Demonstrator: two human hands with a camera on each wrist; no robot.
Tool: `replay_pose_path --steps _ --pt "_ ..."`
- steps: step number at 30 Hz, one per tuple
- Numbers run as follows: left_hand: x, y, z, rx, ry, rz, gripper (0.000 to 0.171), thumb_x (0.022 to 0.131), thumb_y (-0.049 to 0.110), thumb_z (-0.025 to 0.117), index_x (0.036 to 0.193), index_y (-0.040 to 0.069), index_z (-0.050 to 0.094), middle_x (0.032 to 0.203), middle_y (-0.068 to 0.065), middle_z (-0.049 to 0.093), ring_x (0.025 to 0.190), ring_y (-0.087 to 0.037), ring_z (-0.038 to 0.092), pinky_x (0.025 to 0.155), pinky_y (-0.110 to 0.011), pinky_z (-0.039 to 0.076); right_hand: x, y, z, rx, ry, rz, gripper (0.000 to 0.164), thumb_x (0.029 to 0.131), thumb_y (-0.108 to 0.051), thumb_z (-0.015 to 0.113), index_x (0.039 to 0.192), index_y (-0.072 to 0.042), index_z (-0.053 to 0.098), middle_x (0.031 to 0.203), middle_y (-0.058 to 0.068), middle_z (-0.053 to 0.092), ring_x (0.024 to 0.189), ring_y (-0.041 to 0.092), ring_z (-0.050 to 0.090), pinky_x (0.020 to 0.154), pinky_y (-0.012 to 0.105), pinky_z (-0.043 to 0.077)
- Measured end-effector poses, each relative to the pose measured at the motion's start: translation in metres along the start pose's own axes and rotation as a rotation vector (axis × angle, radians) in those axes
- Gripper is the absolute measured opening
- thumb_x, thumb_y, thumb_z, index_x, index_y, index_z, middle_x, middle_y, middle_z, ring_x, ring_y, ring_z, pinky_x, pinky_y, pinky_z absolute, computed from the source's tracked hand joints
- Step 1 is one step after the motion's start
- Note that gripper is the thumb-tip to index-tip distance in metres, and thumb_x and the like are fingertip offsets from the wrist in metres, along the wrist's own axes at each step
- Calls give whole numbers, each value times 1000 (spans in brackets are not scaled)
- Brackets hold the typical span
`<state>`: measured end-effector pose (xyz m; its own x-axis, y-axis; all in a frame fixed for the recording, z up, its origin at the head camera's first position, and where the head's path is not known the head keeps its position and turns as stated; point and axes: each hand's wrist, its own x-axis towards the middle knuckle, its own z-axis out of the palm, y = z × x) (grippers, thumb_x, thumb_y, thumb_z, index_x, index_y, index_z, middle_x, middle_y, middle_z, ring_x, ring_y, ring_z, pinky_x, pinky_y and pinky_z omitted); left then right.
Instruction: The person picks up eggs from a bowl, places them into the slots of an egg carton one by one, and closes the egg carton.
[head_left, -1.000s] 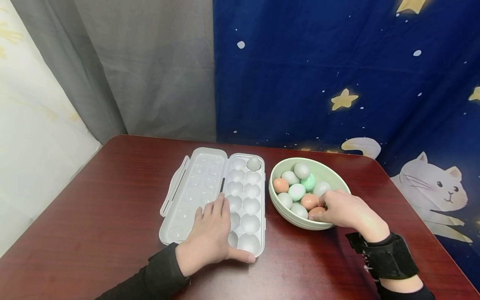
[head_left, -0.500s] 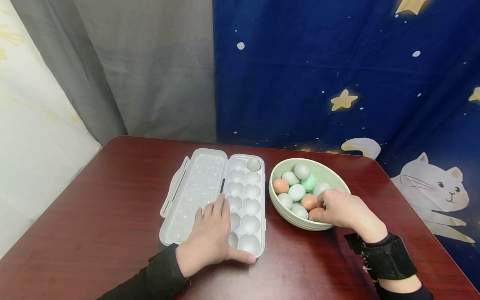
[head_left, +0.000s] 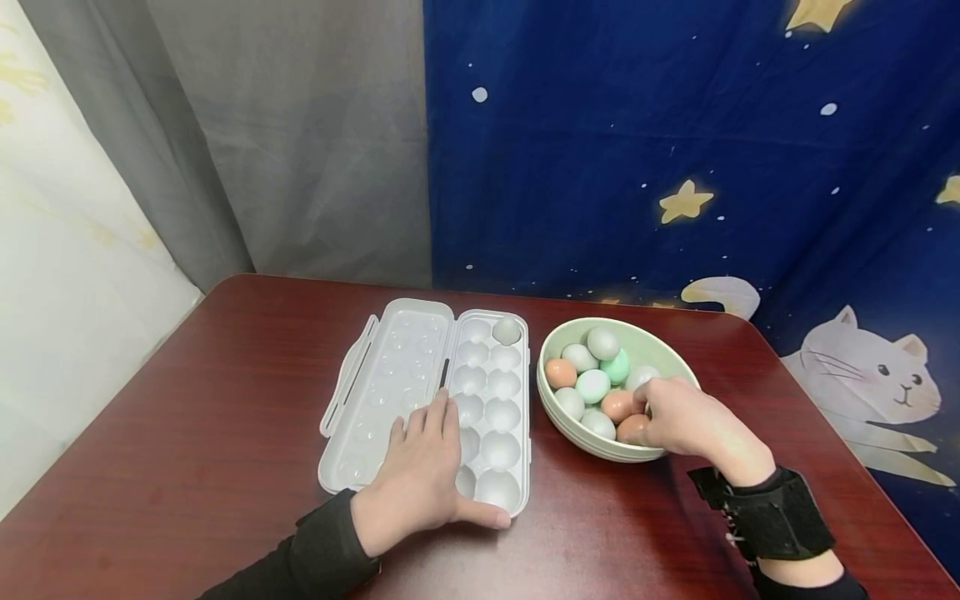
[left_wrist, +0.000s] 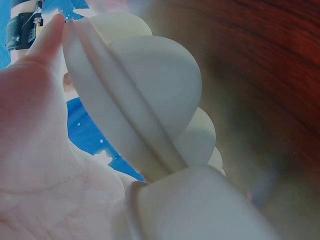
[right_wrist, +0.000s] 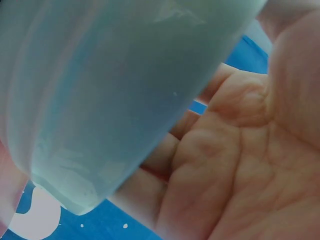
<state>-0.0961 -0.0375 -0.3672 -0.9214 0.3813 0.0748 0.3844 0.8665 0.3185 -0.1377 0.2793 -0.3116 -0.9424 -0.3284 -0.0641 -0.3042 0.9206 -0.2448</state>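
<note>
In the head view my left hand (head_left: 420,479) lies across the near end of an opened egg box (head_left: 498,408), thumb along its front edge, fingers straight. The left wrist view shows the undersides of its cups (left_wrist: 160,80) beside my palm (left_wrist: 40,150). One pale egg (head_left: 506,330) sits in the far right cup. My right hand (head_left: 686,421) reaches over the rim into a pale green bowl (head_left: 555,408), thumb and index finger at two orange eggs (head_left: 632,429); I cannot tell whether they grip one. The bowl's wall (right_wrist: 125,100) hides those fingertips in the right wrist view.
Several grey-white eggs, an orange egg (head_left: 560,373) and green ones (head_left: 593,386) lie in the bowl. The box's lid (head_left: 397,367) lies open on the left. A dark red table (head_left: 202,433) carries both, with curtains (head_left: 585,167) behind it.
My right thumb has drawn back slightly, so more of the near orange egg shows. The left hand, egg box and bowl keep their places.
</note>
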Motion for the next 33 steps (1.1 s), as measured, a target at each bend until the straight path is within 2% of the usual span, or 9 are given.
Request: replay_pose_path --steps 11,18,26,33 --pt "0 0 2 -7 4 1 145 49 85 73 147 -12 29 152 -28 27 130 -43 36 103 -63 27 -2 0 -1 -79 9 41 20 72 -24 80 69 -19 61 57 -7 44 60 15 42 52 33 36" --pt "0 0 2 4 11 5 144 49 84 74 146 -12 29 152 -28 27 129 -44 37 103 -63 28 -1 3 -2 -23 24 2 12 69 -10 73 76 -13 63 57 -7 42 58 14 39 54 30 36" --pt "-1 -1 2 1 9 12 143 50 84 74 146 -12 30 152 -28 27 129 -44 37 102 -63 28 0 3 -5 0 29 -15 12 67 -9 70 76 -13 64 56 -9 41 57 13 39 55 30 36" --pt "-1 -1 2 5 20 19 144 50 84 73 146 -13 30 151 -28 28 128 -44 38 102 -63 29 -1 3 -6 11 36 -16 13 67 -12 74 76 -13 64 57 -8 43 57 13 40 54 31 36"
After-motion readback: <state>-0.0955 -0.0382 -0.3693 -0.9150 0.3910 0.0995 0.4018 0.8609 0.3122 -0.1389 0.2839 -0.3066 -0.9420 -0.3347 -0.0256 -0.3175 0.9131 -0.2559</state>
